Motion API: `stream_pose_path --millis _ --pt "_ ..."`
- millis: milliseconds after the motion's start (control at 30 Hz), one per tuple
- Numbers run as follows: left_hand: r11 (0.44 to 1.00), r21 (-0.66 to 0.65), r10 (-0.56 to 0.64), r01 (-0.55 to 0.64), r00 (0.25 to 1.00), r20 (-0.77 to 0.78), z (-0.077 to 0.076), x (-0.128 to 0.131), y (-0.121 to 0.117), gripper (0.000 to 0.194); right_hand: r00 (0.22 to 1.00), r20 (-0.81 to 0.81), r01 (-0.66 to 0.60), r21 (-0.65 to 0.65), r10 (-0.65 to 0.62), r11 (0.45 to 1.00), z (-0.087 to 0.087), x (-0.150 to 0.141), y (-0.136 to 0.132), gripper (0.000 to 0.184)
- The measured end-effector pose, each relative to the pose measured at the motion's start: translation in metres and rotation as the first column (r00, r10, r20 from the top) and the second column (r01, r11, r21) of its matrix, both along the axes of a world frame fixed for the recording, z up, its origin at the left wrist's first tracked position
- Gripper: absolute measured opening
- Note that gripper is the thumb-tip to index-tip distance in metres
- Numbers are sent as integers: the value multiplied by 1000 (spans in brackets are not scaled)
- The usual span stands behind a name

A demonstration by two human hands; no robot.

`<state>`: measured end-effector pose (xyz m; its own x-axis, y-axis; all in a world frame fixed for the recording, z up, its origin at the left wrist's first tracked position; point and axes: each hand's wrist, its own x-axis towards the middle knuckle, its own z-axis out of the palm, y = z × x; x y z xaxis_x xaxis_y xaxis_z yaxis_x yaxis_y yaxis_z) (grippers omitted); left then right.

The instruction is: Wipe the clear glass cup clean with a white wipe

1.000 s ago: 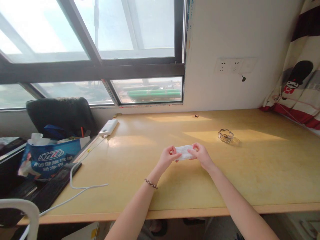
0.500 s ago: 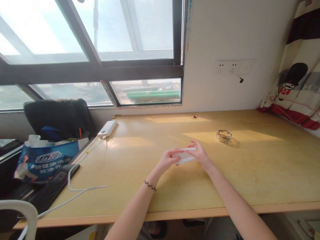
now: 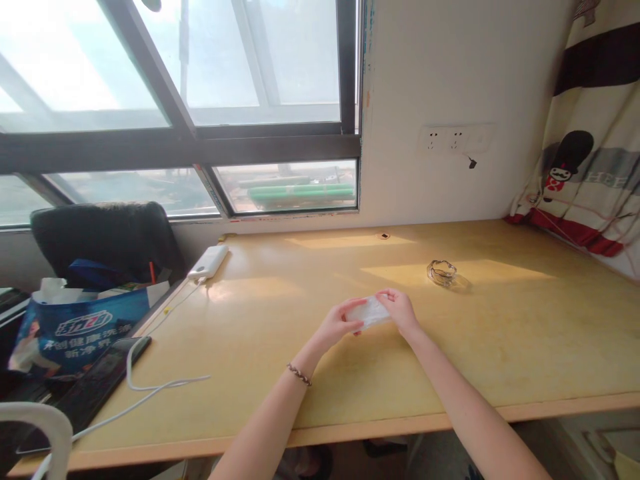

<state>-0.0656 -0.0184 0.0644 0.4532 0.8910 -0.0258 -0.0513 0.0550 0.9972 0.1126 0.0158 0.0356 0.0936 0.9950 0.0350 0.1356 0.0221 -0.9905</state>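
Nearest the camera, both forearms reach out over the front edge of the wooden surface (image 3: 500, 347), the left one wearing a braided bracelet (image 3: 299, 374) at the wrist. Just beyond the bracelet, the left hand (image 3: 336, 323) pinches the left end of a small white packet (image 3: 369, 311), thumb underneath and fingers curled over the top, while the right hand (image 3: 400, 311) grips its right end in the same closed manner. A second ago the packet was held flat and stretched between the hands with its face toward the camera; half a second ago it was tipped edge-on; now it sits lower and closer to the surface, slightly crumpled, with the hands drawn nearer each other. That reads as the hands working or twisting the packet rather than carrying it anywhere; it has stayed in about the same spot above the surface. Past the packet and to its right, a glass ashtray (image 3: 441, 272) rests in a patch of sun, well apart from the hands. Left of the packet, a white cable (image 3: 165, 385) runs back to a white power bank (image 3: 209, 261) near the window (image 3: 285, 187); farther left stands a blue bag (image 3: 80, 330).
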Motion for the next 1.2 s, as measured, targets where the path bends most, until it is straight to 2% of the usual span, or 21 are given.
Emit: stream_pose_path --millis 167,267,433,633,767,900,1033,1133,1167,1200 --pt "996 -69 -54 50 997 -62 -2 0 1 69 979 158 115 97 -129 989 0 8 4 26" --pt "994 -93 -62 54 995 -84 0 -4 1 69 937 241 217 164 -252 962 6 28 8 26" --pt "999 -52 -9 5 998 -59 4 -13 3 62 846 304 389 210 -438 897 13 96 12 36" --pt "999 -49 -6 0 992 -124 4 -11 1 55 768 393 484 161 -505 860 4 191 -6 42" --pt "1000 22 13 -10 984 -175 2 -8 1 43 698 531 484 143 -480 863 -10 228 -14 41" --pt "994 90 88 -67 965 -247 -3 -8 4 34 528 769 392 155 -360 907 -18 236 -18 38" --pt "982 157 148 -108 950 -274 -7 -9 7 29 337 904 373 128 -263 919 -12 230 -22 38" --pt "978 161 175 -135 947 -269 -7 -9 9 31 192 939 399 192 -287 896 -3 217 -26 35" --pt "977 157 181 -143 948 -263 -7 -9 9 32 167 936 389 227 -311 893 1 210 -28 34" --pt "977 150 184 -149 949 -256 -6 -9 9 33 174 926 360 257 -335 897 5 201 -29 33"
